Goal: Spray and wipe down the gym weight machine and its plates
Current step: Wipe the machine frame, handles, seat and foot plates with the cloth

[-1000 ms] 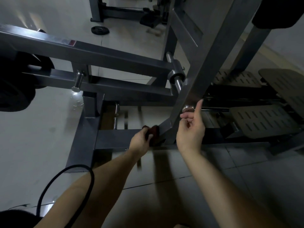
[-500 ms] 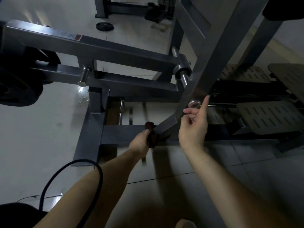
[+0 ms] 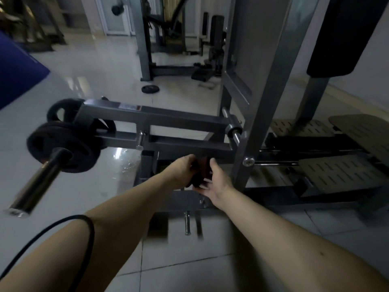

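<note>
Weight machine (image 3: 179, 116) | we are holding the soft, light cloth (image 3: 201, 166) just in front of it | left hand (image 3: 182, 168) and right hand (image 3: 214, 182) are both gripping it, bunched up.

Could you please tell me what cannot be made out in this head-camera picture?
Head view throughout:
1. The cloth: mostly hidden by the left hand gripping it. Blur hides whether the right hand grips or only touches it.
2. The label on the machine arm: too small to read.
3. The bar end: motion-blurred.
4. The black pad: cut off by the top edge.
</note>
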### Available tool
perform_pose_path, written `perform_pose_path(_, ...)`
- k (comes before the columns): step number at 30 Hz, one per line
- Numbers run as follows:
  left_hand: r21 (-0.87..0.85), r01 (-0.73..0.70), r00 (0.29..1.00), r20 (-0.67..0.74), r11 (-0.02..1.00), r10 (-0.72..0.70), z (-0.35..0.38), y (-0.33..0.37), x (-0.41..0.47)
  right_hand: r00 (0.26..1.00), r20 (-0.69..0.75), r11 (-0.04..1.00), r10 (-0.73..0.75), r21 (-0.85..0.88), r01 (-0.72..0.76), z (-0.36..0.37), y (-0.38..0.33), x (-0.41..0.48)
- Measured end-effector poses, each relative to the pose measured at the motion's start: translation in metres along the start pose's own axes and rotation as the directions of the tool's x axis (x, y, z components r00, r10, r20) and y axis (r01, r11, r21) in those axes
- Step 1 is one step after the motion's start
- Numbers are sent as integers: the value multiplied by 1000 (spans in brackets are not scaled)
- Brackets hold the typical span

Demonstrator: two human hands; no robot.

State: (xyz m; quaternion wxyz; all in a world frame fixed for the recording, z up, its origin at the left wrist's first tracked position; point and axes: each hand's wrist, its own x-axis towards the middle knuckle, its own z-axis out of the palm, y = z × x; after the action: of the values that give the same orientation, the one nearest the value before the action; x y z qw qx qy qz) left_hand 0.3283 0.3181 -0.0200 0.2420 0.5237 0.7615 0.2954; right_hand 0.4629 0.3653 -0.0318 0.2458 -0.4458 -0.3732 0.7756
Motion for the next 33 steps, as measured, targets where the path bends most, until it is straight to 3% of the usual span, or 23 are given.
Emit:
perform_pose_path(4, 74, -58, 998, 0, 996, 58, -41, 15, -15, 991, 114, 994, 71, 77, -80, 24, -36, -21)
perform_pose_path(8, -41, -75, 991, -115, 996, 70, -61, 18, -28, 973, 207, 980, 103, 146, -135, 46, -59, -32)
perform_pose_path(12, -77, -92, 987, -139, 993, 80, -63, -4, -23, 967, 236, 967, 93, 211, -144, 55, -51, -19)
perform_pose_path(17, -95, -90, 996, 8, 991, 91, -53, -21, -14, 989, 76, 946, 130, 291, -146, 44, -21, 18)
perform_pose_path(19, -28, -96, 994, 40, 995, 97, -51, -21, -5, 987, -16, 917, 158, 374, -141, 40, -21, 33)
perform_pose_path(23, 249, -61, 952, -276, 967, 131, -74, -26, 26, 963, -259, 861, 71, 503, 72, 42, -55, 65)
perform_pose_path(26, 443, 9, 806, -533, 896, 256, -105, -30, 51, 905, -419, 855, -66, 444, 268, 44, -82, 92)
perform_pose_path(27, 521, 46, 780, -551, 852, 295, -115, -31, 59, 884, -458, 842, -95, 437, 316, 47, -91, 99)
perform_pose_path(29, 617, 121, 799, -525, 777, 292, -131, -36, 72, 848, -521, 847, -100, 402, 347, 54, -106, 113)
perform_pose_path(33, 707, 140, 851, -444, 693, 280, -144, -55, 82, 806, -588, 944, -57, 230, 235, 96, -112, 124)
